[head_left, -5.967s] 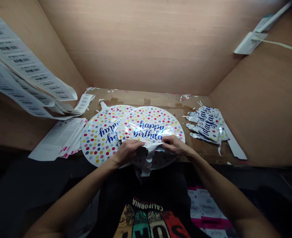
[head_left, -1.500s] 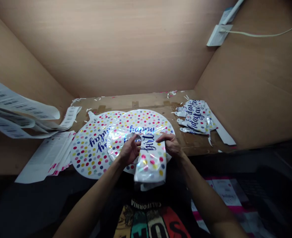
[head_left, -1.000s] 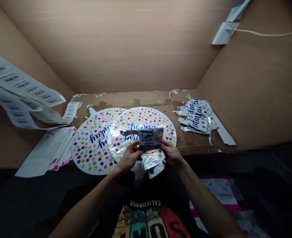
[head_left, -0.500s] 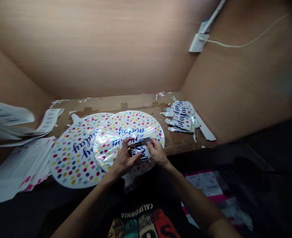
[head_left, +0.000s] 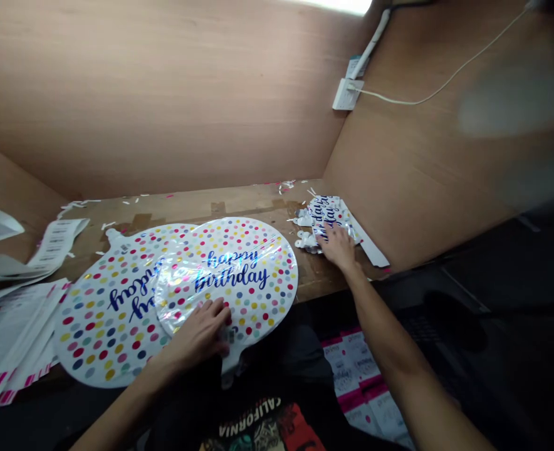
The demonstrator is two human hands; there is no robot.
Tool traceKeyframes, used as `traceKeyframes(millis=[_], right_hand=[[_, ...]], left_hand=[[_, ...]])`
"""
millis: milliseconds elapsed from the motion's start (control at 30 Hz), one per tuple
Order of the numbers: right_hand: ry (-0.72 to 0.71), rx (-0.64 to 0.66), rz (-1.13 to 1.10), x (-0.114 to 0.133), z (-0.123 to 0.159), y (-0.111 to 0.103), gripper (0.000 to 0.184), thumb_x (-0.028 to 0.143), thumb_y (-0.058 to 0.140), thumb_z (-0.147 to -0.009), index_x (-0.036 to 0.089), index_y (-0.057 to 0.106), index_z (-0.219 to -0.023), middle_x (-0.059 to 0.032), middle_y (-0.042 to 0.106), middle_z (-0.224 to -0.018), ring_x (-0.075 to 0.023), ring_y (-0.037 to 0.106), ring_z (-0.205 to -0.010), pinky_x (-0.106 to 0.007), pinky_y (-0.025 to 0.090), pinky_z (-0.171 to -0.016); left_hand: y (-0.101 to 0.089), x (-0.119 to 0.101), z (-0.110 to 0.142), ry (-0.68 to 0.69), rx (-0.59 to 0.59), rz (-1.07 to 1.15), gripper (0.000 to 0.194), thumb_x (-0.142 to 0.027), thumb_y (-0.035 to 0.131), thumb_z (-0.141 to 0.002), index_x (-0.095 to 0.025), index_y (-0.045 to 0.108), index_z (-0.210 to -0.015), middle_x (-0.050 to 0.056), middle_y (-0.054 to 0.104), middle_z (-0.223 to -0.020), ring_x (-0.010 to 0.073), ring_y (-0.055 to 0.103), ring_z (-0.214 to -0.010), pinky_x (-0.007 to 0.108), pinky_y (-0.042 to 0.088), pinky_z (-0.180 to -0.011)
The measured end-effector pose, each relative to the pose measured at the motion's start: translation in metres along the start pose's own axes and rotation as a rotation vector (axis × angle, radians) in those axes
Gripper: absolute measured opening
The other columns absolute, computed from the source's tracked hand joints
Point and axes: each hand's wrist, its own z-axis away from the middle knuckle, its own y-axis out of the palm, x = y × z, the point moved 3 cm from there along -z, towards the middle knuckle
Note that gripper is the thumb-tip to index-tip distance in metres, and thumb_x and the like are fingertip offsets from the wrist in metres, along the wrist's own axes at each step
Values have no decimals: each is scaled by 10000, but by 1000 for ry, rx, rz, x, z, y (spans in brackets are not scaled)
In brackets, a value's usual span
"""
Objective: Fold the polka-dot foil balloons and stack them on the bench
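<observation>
A flat foil balloon (head_left: 277,263) with coloured dots and blue "happy birthday" lettering lies face up, overlapping a second dotted balloon (head_left: 93,313) on its left. My left hand (head_left: 206,326) rests on the lower edge of the upper balloon, fingers laid out on it and holding nothing. Away to the right, my right hand (head_left: 338,245) lies with outstretched fingers on a pile of folded balloons (head_left: 328,216). Its fingertips touch the top of that pile. The palm hides part of the folded ones, whose tabs point left.
Printed white packets (head_left: 18,332) are stacked at the left beside a curling strip of barcode labels (head_left: 61,250). A white strip (head_left: 371,244) lies along the right wall. Paper scraps litter the back edge. Pink-and-white packages (head_left: 356,369) are below the table. A power socket (head_left: 347,94) hangs above.
Both hands were pressing a folded balloon over the flat one. My right hand has moved right with it to the pile and spread its fingers; my left has dropped onto the flat balloon.
</observation>
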Motion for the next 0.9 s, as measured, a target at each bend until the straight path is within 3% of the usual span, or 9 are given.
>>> traceKeyframes(millis=[133, 267, 367, 467, 600, 667, 733, 800, 900], right_hand=[[-45, 140, 117, 9, 1, 28, 613, 555, 252, -1081, 337, 381, -1640, -81, 248, -1733, -398, 233, -1555, -685, 163, -1212], [-42, 62, 31, 25, 3, 6, 683, 573, 377, -1049, 209, 412, -1626, -193, 275, -1703, -470, 245, -1539, -758, 121, -1179], [-394, 118, -252, 80, 40, -21, 800, 621, 560, -973, 157, 425, -1611, -218, 396, -1638, -410, 375, -1496, -595, 271, -1217], [-782, 515, -564, 146, 96, -34, 803, 647, 701, -888, 232, 510, -1548, -145, 648, -1419, -305, 620, -1274, -401, 469, -1078], [-810, 533, -652, 194, 133, -34, 325, 458, 660, -969, 208, 728, -1165, -75, 760, -985, -209, 686, -875, -281, 474, -793], [-829, 475, -633, 206, 136, -29, 232, 340, 578, -1006, 192, 731, -915, -56, 727, -843, -176, 628, -751, -261, 410, -714], [-833, 510, -648, 212, 129, -20, 297, 285, 523, -1014, 189, 691, -789, -30, 685, -739, -155, 568, -665, -252, 365, -664], [-787, 608, -610, 217, 107, -9, 266, 293, 584, -972, 188, 678, -747, -12, 670, -698, -148, 550, -646, -238, 363, -648], [-609, 618, -446, 223, 47, 5, 230, 290, 629, -929, 164, 693, -747, -41, 690, -717, -158, 562, -696, -229, 380, -666]], left_hand=[[12, 14, -10, 29, 12, 60, 49, -237, 575, -930, -197, 600, -915, 75, 643, -1011, 223, 583, -897, 339, 436, -833], [7, 27, -20, -41, 24, 265, 322, -368, 460, -1011, -188, 549, -759, 34, 587, -781, 175, 527, -746, 286, 380, -716], [-11, 31, -23, -156, 87, 421, 414, -467, 444, -1013, -183, 511, -720, -4, 515, -696, 141, 459, -660, 262, 334, -640], [-29, 27, -29, -186, 172, 483, 405, -479, 451, -1003, -181, 531, -742, -20, 509, -684, 128, 433, -637, 252, 312, -607], [-42, 19, -36, -101, 199, 382, 455, -474, 404, -1030, -175, 596, -746, 1, 559, -687, 146, 476, -647, 261, 349, -623], [-42, 16, -33, -56, 110, 302, 422, -445, 406, -1034, -176, 697, -888, 46, 668, -832, 183, 576, -761, 280, 433, -720], [-38, 14, -23, -32, -37, 166, 412, -450, 544, -977, -188, 691, -1260, 114, 707, -1193, 261, 630, -1050, 346, 478, -923], [-29, 13, -10, -43, -152, -29, 827, -459, 734, -849, -221, 439, -1583, 157, 501, -1563, 359, 477, -1383, 466, 391, -1136], [-15, 13, 4, -67, -167, -273, 1164, -459, 849, -738, -269, 206, -1689, 145, 154, -1752, 438, 161, -1581, 620, 139, -1263]])
